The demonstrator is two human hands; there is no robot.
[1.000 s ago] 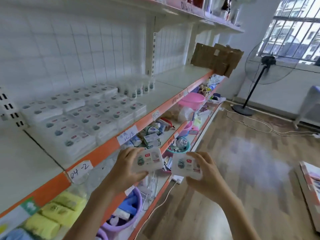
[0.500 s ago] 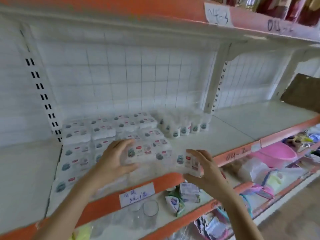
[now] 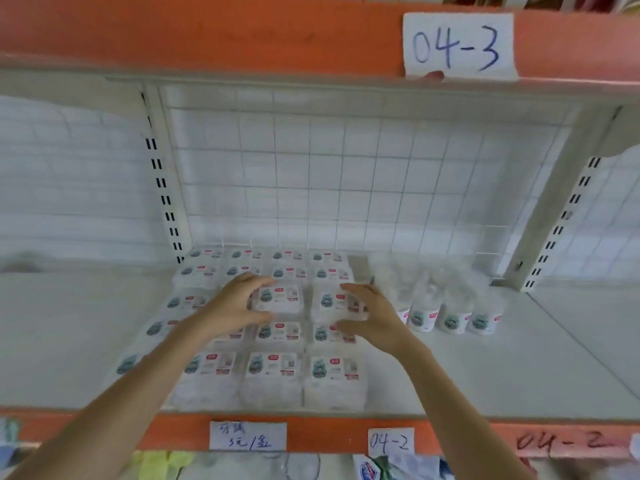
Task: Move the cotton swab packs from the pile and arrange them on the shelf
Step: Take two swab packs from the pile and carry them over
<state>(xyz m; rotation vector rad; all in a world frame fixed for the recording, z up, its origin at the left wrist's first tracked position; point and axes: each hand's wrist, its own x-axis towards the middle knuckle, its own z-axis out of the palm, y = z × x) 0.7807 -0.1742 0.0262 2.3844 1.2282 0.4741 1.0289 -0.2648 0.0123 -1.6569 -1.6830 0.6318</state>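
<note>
Two cotton swab packs in hand, both over the stacked block on the shelf (image 3: 519,368). Left hand (image 3: 235,306) grips the left pack (image 3: 278,297), fingers curled over its far edge, thumb on the near edge. Right hand (image 3: 375,315) grips the right pack (image 3: 337,303) the same way. The two packs sit side by side, just apart, on top of the stacked packs (image 3: 273,372).

Surface: white shelf board, orange front lip, white wire-grid back panel (image 3: 346,174), slotted white uprights left and right. Upper shelf edge (image 3: 207,32) is orange too.

Packs: flat clear rectangular boxes, white contents, label with a teal figure and a red logo; label text too blurred to read. Laid in rows, four across. Just right of the block, a row of small round tubs (image 3: 450,317) with matching labels.

Writing: paper tag (image 3: 459,45) up top reads "04-3". Lower lip: tag (image 3: 389,441) "04-2", another "04-2" written on the orange at right, and a handwritten price tag (image 3: 247,434), not clearly legible.
</note>
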